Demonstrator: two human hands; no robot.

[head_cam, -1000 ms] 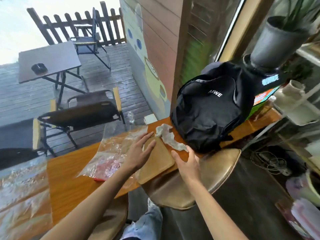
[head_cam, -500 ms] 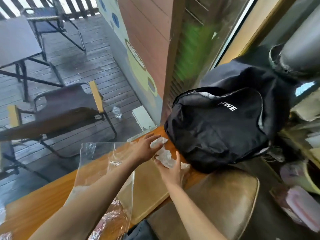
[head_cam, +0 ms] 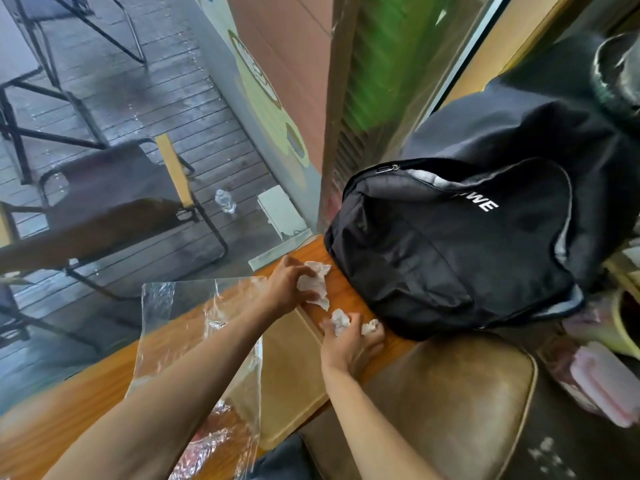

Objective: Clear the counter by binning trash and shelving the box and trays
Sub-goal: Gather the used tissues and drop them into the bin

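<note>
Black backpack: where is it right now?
In the head view the black backpack sits on the right end of the wooden counter, just right of both hands and the crumpled tissue.

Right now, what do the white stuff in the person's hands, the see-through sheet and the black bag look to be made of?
The crumpled white wads look like tissue paper: matte, soft, torn edges. The clear crinkled sheet looks like thin plastic film, glossy with sharp highlights. The black backpack looks like woven synthetic fabric, perhaps nylon, with a faint sheen, soft folds and a zip.
</note>
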